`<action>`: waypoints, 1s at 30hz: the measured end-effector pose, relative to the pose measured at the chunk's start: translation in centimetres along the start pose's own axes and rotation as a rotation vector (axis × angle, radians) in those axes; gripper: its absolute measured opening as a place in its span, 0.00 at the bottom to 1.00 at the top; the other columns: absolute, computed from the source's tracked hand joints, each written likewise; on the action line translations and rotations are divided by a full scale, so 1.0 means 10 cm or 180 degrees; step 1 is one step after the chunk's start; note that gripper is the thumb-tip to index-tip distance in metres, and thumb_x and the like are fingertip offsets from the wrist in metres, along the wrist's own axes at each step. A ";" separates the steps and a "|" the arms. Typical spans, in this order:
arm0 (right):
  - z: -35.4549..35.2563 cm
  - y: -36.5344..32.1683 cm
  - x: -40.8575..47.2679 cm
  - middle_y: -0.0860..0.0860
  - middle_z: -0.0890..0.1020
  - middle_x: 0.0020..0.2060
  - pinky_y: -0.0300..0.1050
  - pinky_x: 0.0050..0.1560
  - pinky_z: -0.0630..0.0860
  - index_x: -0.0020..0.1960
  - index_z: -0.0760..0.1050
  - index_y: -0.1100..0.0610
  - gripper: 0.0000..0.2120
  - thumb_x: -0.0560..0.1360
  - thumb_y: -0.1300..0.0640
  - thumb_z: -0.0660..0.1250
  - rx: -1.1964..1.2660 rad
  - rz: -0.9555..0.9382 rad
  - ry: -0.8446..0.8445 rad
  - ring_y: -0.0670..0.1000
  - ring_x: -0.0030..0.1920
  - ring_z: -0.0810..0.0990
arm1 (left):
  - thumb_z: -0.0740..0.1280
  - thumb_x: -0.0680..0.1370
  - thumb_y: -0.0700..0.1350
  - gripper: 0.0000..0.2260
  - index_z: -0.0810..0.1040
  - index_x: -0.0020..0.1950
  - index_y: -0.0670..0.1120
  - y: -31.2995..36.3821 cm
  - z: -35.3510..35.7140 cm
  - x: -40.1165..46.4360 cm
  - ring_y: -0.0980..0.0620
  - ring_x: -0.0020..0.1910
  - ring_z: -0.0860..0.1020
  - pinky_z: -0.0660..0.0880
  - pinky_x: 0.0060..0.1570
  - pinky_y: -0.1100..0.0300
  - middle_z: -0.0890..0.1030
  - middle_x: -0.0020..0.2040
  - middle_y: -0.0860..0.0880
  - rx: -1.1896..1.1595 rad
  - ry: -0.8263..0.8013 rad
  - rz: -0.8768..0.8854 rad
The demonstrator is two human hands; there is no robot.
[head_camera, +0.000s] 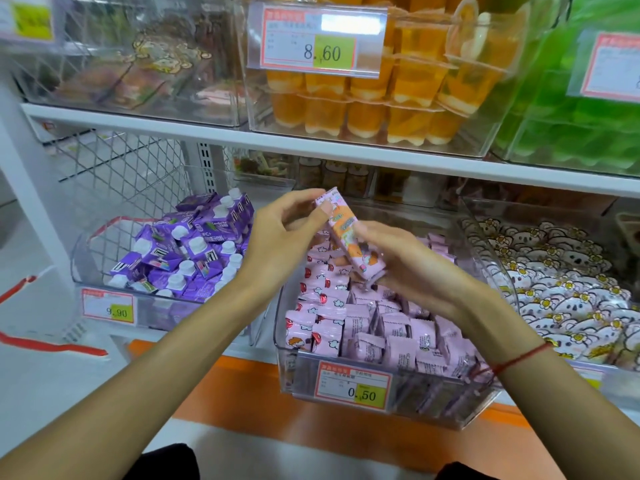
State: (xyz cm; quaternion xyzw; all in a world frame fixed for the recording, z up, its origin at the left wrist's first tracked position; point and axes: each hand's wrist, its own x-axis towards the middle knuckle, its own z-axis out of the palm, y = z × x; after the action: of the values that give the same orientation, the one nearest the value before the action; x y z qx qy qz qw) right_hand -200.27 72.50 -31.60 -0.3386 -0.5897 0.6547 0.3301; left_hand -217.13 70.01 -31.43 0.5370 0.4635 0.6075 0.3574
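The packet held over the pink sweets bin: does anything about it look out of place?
Somewhat. The packet, pinched between the left hand and the right hand, is long and partly orange, while the pink packets in the clear bin below are short. It may be a stray.

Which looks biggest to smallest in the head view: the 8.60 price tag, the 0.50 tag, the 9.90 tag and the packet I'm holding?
1. 8.60 price tag, clearly largest.
2. 0.50 tag and the packet: too alike to rank.
3. 9.90 tag, smallest.
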 end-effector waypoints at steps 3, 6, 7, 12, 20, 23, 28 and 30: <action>-0.05 -0.01 0.01 0.52 0.85 0.46 0.37 0.40 0.78 0.59 0.77 0.54 0.19 0.68 0.55 0.71 -0.0095 -0.0277 0.0583 0.47 0.44 0.84 | 0.67 0.77 0.42 0.11 0.78 0.59 0.42 -0.02 -0.01 0.02 0.59 0.46 0.82 0.81 0.47 0.60 0.82 0.52 0.48 -0.0275 0.0314 -0.0016; -0.06 0.04 0.06 0.51 0.85 0.43 0.34 0.38 0.78 0.60 0.75 0.58 0.17 0.71 0.61 0.71 0.0570 -0.0570 0.1114 0.46 0.41 0.84 | 0.68 0.77 0.44 0.10 0.77 0.57 0.45 -0.07 -0.07 0.03 0.60 0.48 0.80 0.77 0.51 0.66 0.81 0.54 0.49 0.0017 0.0344 0.0028; -0.06 0.08 0.09 0.52 0.85 0.44 0.34 0.39 0.78 0.61 0.73 0.60 0.19 0.72 0.63 0.71 0.0726 -0.0583 0.1389 0.46 0.41 0.84 | 0.68 0.77 0.45 0.10 0.77 0.57 0.47 -0.11 -0.10 0.02 0.62 0.49 0.79 0.75 0.50 0.71 0.80 0.54 0.51 0.0229 0.0377 0.0081; -0.15 0.21 0.27 0.50 0.79 0.52 0.45 0.57 0.74 0.59 0.68 0.57 0.19 0.73 0.56 0.71 -0.0770 -0.0583 0.2490 0.51 0.52 0.79 | 0.66 0.77 0.44 0.10 0.72 0.57 0.53 -0.38 -0.29 -0.20 0.56 0.52 0.77 0.74 0.50 0.59 0.77 0.52 0.60 0.1165 0.0294 0.0059; -0.32 -0.01 0.45 0.49 0.79 0.50 0.30 0.36 0.66 0.68 0.70 0.56 0.21 0.76 0.55 0.67 -0.3615 -0.0741 0.1153 0.47 0.39 0.77 | 0.60 0.80 0.49 0.12 0.74 0.63 0.53 -0.49 -0.41 -0.29 0.56 0.53 0.79 0.74 0.56 0.57 0.79 0.57 0.57 0.1628 -0.0343 -0.0178; -0.29 0.07 0.50 0.54 0.82 0.44 0.35 0.42 0.75 0.70 0.68 0.54 0.23 0.76 0.55 0.67 -0.3562 -0.0691 0.0891 0.48 0.39 0.79 | 0.60 0.80 0.49 0.12 0.74 0.63 0.52 -0.50 -0.39 -0.30 0.55 0.52 0.79 0.74 0.56 0.56 0.79 0.58 0.56 0.1585 -0.0362 -0.0176; -0.17 0.27 0.67 0.53 0.84 0.42 0.45 0.45 0.81 0.57 0.75 0.55 0.17 0.71 0.55 0.74 -0.3025 -0.0844 0.1576 0.51 0.40 0.83 | 0.61 0.79 0.47 0.10 0.75 0.59 0.52 -0.48 -0.38 -0.29 0.55 0.50 0.80 0.74 0.53 0.58 0.79 0.54 0.58 0.1496 -0.0301 -0.0179; -0.19 0.34 0.70 0.53 0.84 0.40 0.44 0.43 0.79 0.55 0.78 0.55 0.15 0.70 0.54 0.74 -0.3247 -0.0715 0.1489 0.51 0.40 0.82 | 0.61 0.79 0.47 0.10 0.75 0.59 0.52 -0.48 -0.37 -0.28 0.56 0.49 0.80 0.73 0.52 0.59 0.79 0.53 0.58 0.1482 -0.0289 -0.0177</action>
State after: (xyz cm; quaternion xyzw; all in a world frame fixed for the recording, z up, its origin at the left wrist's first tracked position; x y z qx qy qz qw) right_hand -202.70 79.09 -35.53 -0.5262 -0.7747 0.1557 0.3141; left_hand -220.64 68.23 -36.83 0.6187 0.5891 0.4494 0.2611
